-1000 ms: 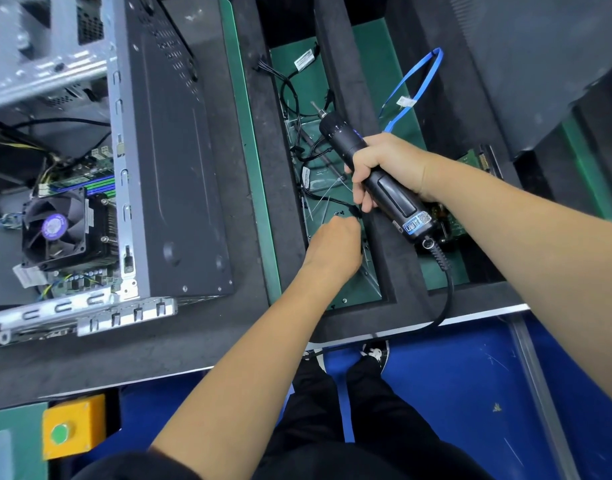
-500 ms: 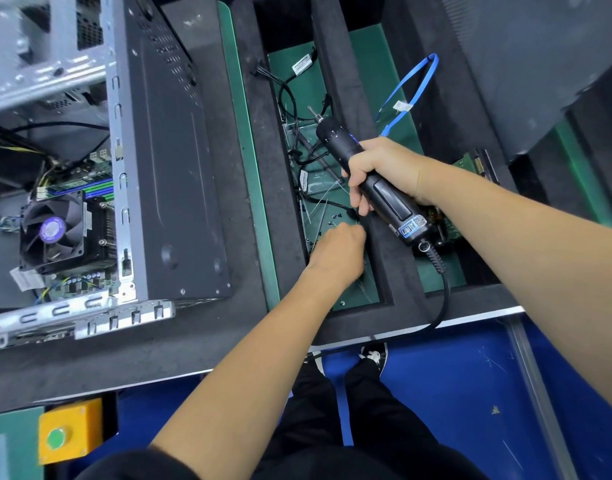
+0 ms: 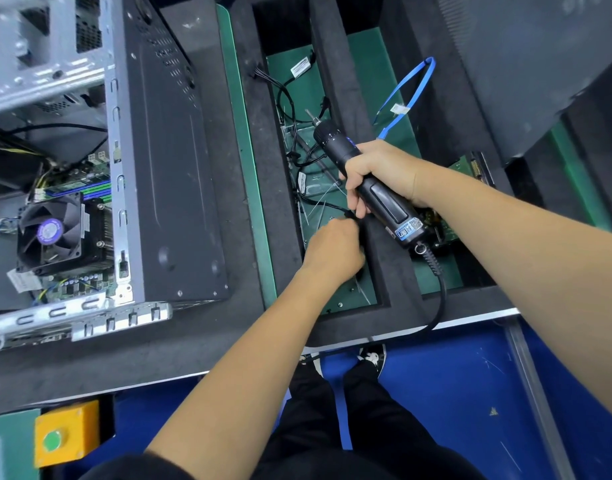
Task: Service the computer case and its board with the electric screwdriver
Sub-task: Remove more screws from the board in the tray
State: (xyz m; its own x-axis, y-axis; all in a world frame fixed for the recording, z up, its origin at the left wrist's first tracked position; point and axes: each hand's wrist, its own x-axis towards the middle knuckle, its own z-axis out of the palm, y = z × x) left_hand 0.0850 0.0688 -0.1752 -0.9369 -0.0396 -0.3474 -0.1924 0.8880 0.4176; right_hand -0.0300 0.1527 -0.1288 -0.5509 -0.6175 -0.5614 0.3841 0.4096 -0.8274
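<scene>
While gripping the electric screwdriver (image 3: 370, 183) off the work in the right hand (image 3: 380, 171), digs curled left hand (image 3: 332, 252), hold unclear, into the tray (image 3: 353, 292) just below; computer case (image 3: 159, 174) open far left, board (image 3: 72, 188) apparently unserviced.

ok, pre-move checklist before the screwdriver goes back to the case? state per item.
1. Black electric screwdriver gripped firmly by right hand: ok.
2. Silver bit clear of work, pointing away over the green-floored foam compartment: ok.
3. Left hand has picked up a screw from the compartment: cannot tell, fingers curled and hidden.
4. Black screwdriver cord running freely over the bench edge: ok.
5. Black cables in the compartment clear of the left hand: not ok, one runs right to the fingertips.
6. Open grey computer case with fan accessible: ok.
</scene>
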